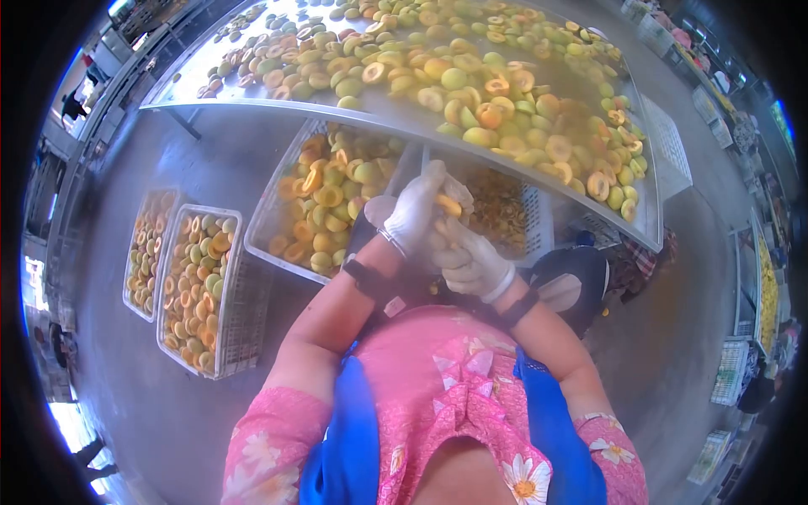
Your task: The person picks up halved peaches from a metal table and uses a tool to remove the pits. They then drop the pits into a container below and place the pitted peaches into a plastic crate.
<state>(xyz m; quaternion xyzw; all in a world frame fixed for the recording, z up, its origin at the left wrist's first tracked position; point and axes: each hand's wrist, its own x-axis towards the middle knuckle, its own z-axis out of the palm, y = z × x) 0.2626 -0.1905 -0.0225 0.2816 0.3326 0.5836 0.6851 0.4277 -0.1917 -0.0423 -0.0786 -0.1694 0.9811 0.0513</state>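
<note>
Your left hand [411, 217] grasps the orange fruit piece [449, 204], long axis slanting down-right toward your right hand [476, 265], which sits curled just beside it, grip hidden: cannot tell whether it holds anything.

- Left hand [412, 215], white glove: fingers closed about an orange fruit piece [449, 204].
- Right hand [478, 264], white glove: fingers up against the left's; own grip hard to make out.
- Beyond the fingers: metal tabletop [187, 87], heaped with yellow-green fruit [454, 79], many halved.
- Left of the fingers, near: crate [273, 260] of halves.
- Just right of the fingers: white crate [535, 220], brownish scraps [498, 202] inside.
- Far left of the fingers: two filled crates [241, 330] on floor [168, 421].
</note>
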